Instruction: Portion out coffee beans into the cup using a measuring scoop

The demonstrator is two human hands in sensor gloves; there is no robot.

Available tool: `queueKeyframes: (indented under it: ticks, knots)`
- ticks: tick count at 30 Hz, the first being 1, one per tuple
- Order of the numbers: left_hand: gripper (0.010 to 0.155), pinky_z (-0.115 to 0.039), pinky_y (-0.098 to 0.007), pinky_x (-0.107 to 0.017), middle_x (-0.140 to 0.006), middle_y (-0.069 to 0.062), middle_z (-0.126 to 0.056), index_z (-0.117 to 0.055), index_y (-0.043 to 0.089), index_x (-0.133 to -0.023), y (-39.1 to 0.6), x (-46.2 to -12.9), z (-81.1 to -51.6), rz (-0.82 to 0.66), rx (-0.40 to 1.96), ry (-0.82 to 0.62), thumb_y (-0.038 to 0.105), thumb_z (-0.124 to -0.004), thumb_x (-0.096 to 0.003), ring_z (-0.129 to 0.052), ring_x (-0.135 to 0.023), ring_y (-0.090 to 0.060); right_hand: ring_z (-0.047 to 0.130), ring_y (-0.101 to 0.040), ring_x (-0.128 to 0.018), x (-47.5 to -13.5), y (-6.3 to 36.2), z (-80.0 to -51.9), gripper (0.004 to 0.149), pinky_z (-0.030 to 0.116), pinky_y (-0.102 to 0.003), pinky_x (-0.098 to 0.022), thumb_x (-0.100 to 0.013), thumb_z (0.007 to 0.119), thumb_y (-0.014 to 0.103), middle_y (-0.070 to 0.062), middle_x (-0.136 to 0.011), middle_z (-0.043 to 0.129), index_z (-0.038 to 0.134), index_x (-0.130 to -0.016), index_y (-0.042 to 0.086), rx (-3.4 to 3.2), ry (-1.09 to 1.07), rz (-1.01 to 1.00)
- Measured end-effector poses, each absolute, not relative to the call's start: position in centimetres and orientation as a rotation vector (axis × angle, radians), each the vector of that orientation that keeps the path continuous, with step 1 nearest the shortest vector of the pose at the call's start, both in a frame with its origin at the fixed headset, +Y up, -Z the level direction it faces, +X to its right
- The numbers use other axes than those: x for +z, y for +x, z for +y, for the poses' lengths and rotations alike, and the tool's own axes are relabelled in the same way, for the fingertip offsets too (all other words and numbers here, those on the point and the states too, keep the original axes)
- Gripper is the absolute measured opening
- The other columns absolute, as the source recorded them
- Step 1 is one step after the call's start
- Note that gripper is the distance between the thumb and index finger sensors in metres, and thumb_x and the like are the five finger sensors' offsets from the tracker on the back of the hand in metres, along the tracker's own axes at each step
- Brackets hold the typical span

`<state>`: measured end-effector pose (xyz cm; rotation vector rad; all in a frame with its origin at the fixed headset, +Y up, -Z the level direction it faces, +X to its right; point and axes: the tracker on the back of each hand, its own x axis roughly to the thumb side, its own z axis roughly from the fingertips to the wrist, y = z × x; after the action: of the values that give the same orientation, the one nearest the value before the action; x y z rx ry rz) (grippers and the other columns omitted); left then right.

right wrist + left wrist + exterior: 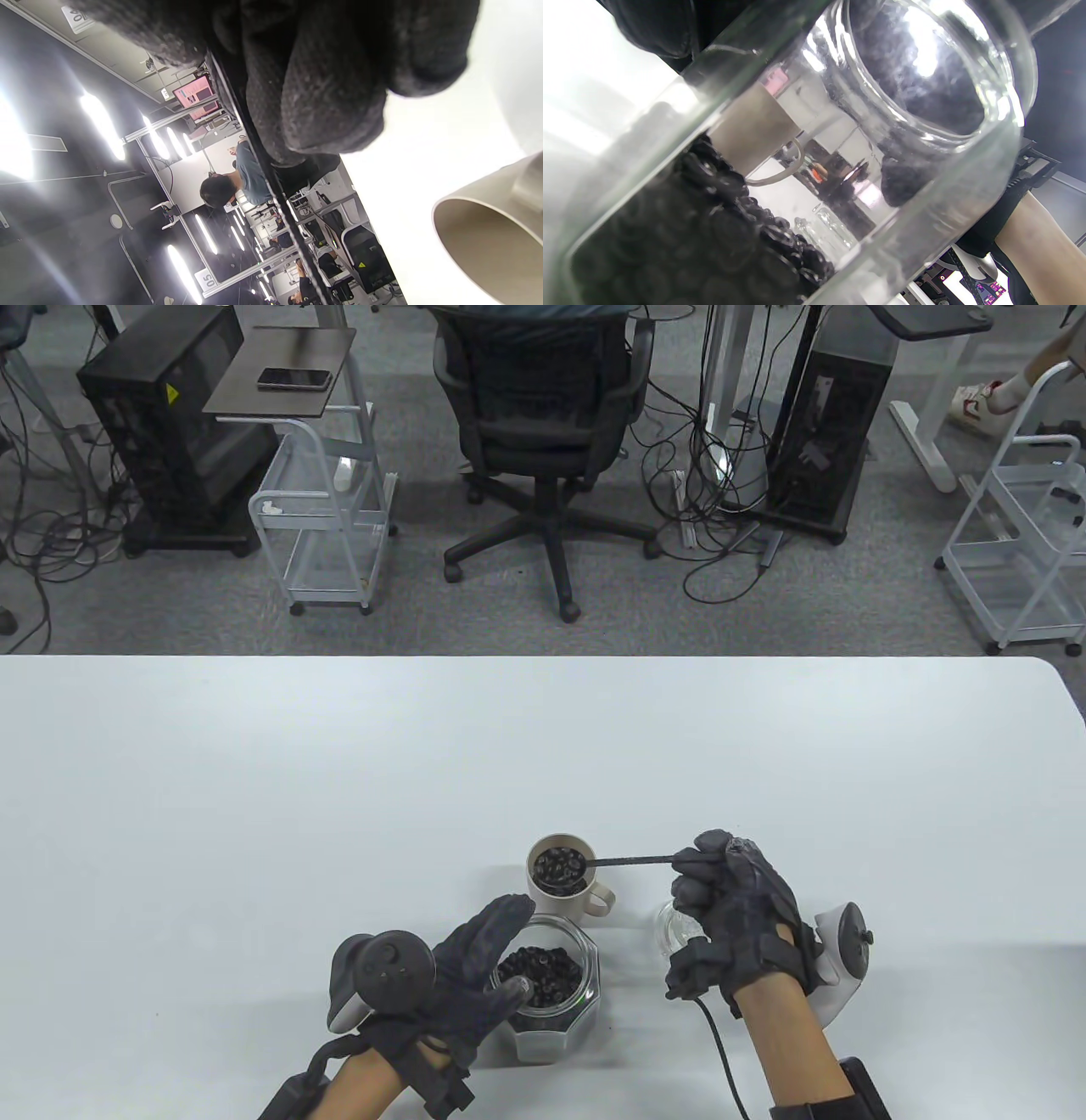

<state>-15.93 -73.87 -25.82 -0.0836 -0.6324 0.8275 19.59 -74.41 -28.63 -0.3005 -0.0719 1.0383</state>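
Note:
A beige cup (556, 897) with a handle stands near the table's front, dark coffee beans showing inside it. My right hand (731, 912) pinches the far end of a thin black measuring scoop (632, 861), whose bowl sits over the cup's mouth. In front of the cup stands an open faceted glass jar (556, 994) partly filled with beans. My left hand (475, 971) lies against the jar's left side, fingers on its rim. The left wrist view is filled by the jar (806, 169), with beans (704, 237) at its bottom. The right wrist view shows glove fingers (322, 84) and the cup's rim (488, 237).
A small clear glass piece, perhaps the jar's lid (676, 929), lies just right of the cup, partly under my right hand. The white table (339, 780) extends far to the left and back. Beyond its far edge stand an office chair (543, 432) and wire carts.

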Motion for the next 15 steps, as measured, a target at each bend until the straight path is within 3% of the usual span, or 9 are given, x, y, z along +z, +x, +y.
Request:
queueKeyframes:
  ticks: [8,15]
  knots:
    - [0.088,-0.059,-0.068,-0.066,-0.117,-0.017,-0.048,-0.036,0.027,-0.113,-15.9,-25.8,-73.9,-0.632,0.827,-0.085,0.075,-0.058,-0.0428,-0.069,-0.099,-0.052,0.098,-0.041,-0.050,-28.8,20.1,-74.2,0.044,0.075,-0.056,-0.044,-0.055,0.073,0.035,-0.024,-0.072,0.090,0.077,-0.088,0.007,1.177,-0.298,-0.152]
    - [0.088,-0.059,-0.068,-0.066,-0.118,-0.017,-0.048,-0.036,0.027,-0.113,-16.0,-25.8,-73.9,-0.631,0.829,-0.085,0.076,-0.058,-0.0427,-0.069,-0.099,-0.052,0.098,-0.043,-0.054,-29.1,18.8,-73.1,0.044,0.075,-0.057,-0.045,-0.054,0.074,0.035,-0.024,-0.075,0.090,0.078,-0.089,0.009,1.480,-0.137,-0.236]
